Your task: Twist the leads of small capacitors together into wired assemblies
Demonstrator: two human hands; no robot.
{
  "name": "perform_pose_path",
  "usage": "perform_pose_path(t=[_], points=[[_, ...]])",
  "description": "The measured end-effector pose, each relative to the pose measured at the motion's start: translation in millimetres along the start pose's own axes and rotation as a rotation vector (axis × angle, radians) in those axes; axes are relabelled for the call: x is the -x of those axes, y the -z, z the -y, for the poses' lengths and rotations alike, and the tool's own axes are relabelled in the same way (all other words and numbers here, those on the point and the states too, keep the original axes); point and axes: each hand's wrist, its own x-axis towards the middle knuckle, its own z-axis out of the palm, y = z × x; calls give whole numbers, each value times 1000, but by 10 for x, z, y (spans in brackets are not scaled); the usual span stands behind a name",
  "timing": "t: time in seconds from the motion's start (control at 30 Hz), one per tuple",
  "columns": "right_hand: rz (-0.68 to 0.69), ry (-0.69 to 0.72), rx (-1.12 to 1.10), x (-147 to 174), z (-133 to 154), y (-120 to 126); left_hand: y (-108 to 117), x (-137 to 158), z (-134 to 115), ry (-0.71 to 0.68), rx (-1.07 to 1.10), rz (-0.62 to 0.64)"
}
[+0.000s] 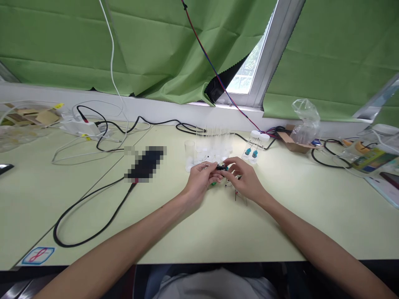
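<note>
My left hand point(202, 178) is closed, thumb and fingers pinching a small black part point(221, 167) above the table. From the other side my right hand point(241, 176) grips the same black part, and a bit of teal shows by its fingertips. What kind of part it is I cannot make out. Below the hands, partly covered by them, lie small pieces with thin metal leads point(240, 196) and a green piece point(213, 183). Just beyond stand several clear plastic cylinders point(215, 143), with another clear cylinder point(190, 155) to their left.
Two teal pieces on wire legs point(251, 153) stand behind my right hand, near white round caps point(259, 135). A pixelated dark device point(146, 163) with a black cable point(56, 232) lies left. An open cardboard box point(294, 141) and a power strip point(81, 126) sit at the back.
</note>
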Motion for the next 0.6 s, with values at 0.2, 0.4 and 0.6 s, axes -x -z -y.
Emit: perform_pose_path(t=[0.2, 0.4, 0.6], points=[[-24, 14, -4, -4, -30, -11, -11, 18, 0, 5, -6, 0], [-13, -59, -8, -6, -37, -8, -11, 19, 2, 23, -2, -9], [-7, -14, -2, 1, -3, -5, -7, 16, -11, -3, -3, -8]])
